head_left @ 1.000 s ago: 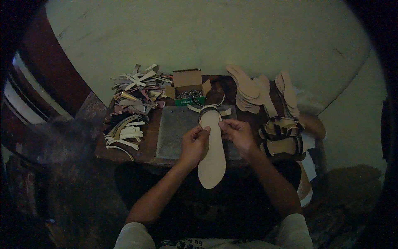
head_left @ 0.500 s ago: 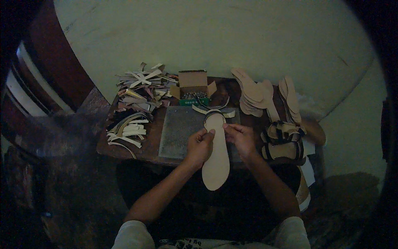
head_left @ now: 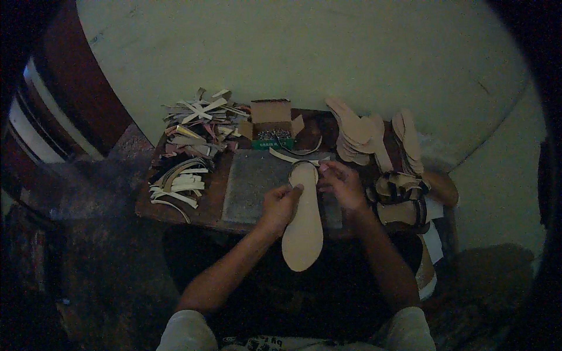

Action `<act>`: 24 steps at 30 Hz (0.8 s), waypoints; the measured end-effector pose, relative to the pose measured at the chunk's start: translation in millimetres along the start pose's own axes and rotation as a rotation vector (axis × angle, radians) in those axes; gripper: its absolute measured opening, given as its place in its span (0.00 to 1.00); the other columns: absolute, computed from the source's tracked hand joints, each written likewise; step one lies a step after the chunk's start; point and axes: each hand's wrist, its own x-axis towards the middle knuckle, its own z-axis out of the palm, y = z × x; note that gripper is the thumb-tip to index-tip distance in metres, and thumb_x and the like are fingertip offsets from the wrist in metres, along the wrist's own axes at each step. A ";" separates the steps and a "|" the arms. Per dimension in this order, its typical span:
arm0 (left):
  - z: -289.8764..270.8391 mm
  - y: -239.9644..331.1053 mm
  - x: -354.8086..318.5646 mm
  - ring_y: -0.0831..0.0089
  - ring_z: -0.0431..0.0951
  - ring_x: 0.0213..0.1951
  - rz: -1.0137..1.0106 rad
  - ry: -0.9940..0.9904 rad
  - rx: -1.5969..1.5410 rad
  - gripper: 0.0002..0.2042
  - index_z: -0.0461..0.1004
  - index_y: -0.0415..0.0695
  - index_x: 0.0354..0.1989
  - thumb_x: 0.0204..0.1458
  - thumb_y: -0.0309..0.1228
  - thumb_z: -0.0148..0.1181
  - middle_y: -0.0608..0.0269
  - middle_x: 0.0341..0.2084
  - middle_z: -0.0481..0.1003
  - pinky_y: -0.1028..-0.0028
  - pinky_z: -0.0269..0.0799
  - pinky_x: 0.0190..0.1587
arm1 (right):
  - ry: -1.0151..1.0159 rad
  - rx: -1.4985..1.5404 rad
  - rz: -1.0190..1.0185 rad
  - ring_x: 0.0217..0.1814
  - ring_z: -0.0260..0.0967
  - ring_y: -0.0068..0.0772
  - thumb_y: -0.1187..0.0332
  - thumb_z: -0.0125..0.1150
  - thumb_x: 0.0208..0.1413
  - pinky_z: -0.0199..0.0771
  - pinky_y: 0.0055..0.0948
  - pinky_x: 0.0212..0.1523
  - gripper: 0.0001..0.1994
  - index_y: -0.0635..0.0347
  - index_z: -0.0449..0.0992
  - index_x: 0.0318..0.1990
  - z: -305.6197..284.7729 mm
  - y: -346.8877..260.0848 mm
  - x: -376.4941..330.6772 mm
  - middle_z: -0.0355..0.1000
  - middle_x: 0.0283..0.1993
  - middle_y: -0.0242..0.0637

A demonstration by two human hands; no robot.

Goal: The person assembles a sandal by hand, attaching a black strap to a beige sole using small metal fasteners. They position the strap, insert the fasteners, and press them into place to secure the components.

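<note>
Head view: the tan sole-shaped insole (head_left: pixel 302 222) lies with its long axis running near to far, its heel end hanging off the near edge of the bench (head_left: pixel 175 205) and its toe end over the grey mat (head_left: pixel 252 184). The left hand (head_left: pixel 280 206) grips its left edge, fingers closed on it. The right hand (head_left: pixel 342 186) pinches the far right edge beside the toe, equally near.

Both forearms reach forward, left hand (head_left: pixel 280 206) and right hand (head_left: pixel 342 186) pinching closed.
</note>
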 end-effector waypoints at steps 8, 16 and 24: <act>9.0 20.3 -23.0 0.79 0.73 0.20 -0.026 -0.185 0.231 0.12 0.77 0.40 0.30 0.56 0.37 0.62 0.65 0.22 0.76 0.76 0.68 0.24 | -0.149 -0.343 -0.152 0.43 0.74 0.24 0.65 0.65 0.57 0.74 0.25 0.43 0.14 0.65 0.78 0.47 -9.6 -16.9 -4.0 0.78 0.43 0.37; 12.5 15.0 -22.8 0.77 0.75 0.22 -0.035 -0.244 0.251 0.12 0.78 0.38 0.30 0.56 0.36 0.60 0.64 0.21 0.76 0.74 0.69 0.24 | -0.108 -0.465 -0.260 0.41 0.75 0.24 0.70 0.67 0.54 0.74 0.26 0.44 0.11 0.64 0.80 0.43 -14.0 -1.4 3.7 0.80 0.39 0.39; 13.8 24.2 -28.8 0.78 0.75 0.23 -0.062 -0.260 0.220 0.11 0.77 0.40 0.33 0.57 0.37 0.60 0.64 0.24 0.76 0.74 0.70 0.26 | -0.065 -0.475 -0.309 0.39 0.76 0.26 0.66 0.67 0.53 0.74 0.27 0.42 0.11 0.63 0.81 0.40 -13.7 -3.7 2.6 0.80 0.38 0.40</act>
